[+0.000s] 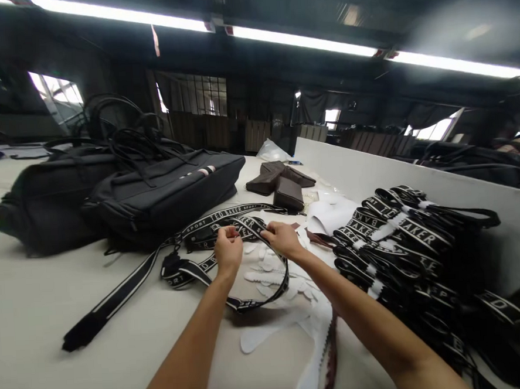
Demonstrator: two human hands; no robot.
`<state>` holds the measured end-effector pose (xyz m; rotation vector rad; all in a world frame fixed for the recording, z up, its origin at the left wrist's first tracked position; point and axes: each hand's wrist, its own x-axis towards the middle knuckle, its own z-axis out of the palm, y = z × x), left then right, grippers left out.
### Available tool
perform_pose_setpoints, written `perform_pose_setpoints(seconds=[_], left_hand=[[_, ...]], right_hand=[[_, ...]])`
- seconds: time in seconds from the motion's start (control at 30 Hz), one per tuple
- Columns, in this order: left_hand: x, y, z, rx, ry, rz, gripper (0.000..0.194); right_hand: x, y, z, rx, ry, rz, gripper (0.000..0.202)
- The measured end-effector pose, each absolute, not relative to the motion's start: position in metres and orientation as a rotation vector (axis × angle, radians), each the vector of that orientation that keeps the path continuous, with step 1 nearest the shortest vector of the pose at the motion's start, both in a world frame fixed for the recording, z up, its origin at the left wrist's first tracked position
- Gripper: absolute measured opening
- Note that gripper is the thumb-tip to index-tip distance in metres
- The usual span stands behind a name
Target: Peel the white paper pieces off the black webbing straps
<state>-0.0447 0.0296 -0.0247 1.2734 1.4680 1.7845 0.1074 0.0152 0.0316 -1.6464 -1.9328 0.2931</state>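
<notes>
A long black strap with white lettering [237, 212] lies in loops on the pale table in front of me. My right hand [282, 239] is closed on this strap, and a loop of it hangs below the fingers. My left hand [229, 249] is just to the left, its thumb and fingers pinched together beside the strap; what is between them is too small to make out. A strap end [85, 328] stretches towards the near left. White paper strips [274, 328] are scattered under and right of the hands.
Black bags [167, 191] stand at the left. Bundled lettered straps [394, 233] are piled at the right along a white partition [350, 159]. Dark brown pouches [289, 194] and a clear plastic bag [271, 151] lie farther back.
</notes>
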Motion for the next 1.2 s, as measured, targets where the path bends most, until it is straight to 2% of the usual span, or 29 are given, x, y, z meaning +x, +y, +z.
perform_pose_setpoints(seconds=[0.13,0.23,0.33,0.43,0.57,0.6,0.67,0.73,0.8,0.83,0.93,1.1,1.2], left_hand=[[-0.043,0.022,-0.019,1.481,1.511,1.919,0.065],[-0.046,0.023,-0.019,1.616,1.526,2.037,0.069],[-0.050,0.027,-0.018,1.645,1.503,2.093,0.071],[-0.048,0.022,-0.008,1.654,1.301,2.169,0.078],[-0.033,-0.015,0.025,1.682,0.793,1.986,0.064],[-0.028,-0.028,0.035,1.690,0.655,1.850,0.063],[-0.018,-0.054,0.054,1.696,0.398,1.512,0.073],[-0.010,-0.076,0.072,1.733,0.239,1.138,0.077],[-0.005,-0.092,0.087,1.778,0.224,0.831,0.062],[-0.004,-0.096,0.094,1.786,0.265,0.736,0.052],[-0.010,-0.100,0.115,1.757,0.506,0.767,0.036],[-0.039,-0.111,0.157,1.739,0.651,1.034,0.030],[-0.050,-0.123,0.183,1.874,0.699,1.165,0.029]], right_hand=[[0.105,0.003,0.104,-1.107,-1.745,0.580,0.026],[0.112,-0.022,0.165,-0.630,-1.539,0.749,0.022],[0.126,-0.058,0.214,-0.530,-1.482,0.659,0.025],[0.141,-0.097,0.240,-0.453,-1.510,0.606,0.029],[0.156,-0.135,0.252,-0.408,-1.522,0.554,0.036],[0.158,-0.141,0.254,-0.422,-1.507,0.535,0.039],[0.160,-0.149,0.260,-0.419,-1.480,0.510,0.042],[0.160,-0.152,0.267,-0.350,-1.465,0.524,0.036],[0.161,-0.153,0.274,-0.249,-1.461,0.578,0.025],[0.163,-0.153,0.277,-0.196,-1.457,0.614,0.026],[0.174,-0.153,0.282,-0.024,-1.470,0.706,0.038],[0.202,-0.151,0.270,0.076,-1.335,0.737,0.014],[0.209,-0.151,0.255,-0.083,-1.271,0.764,0.015]])
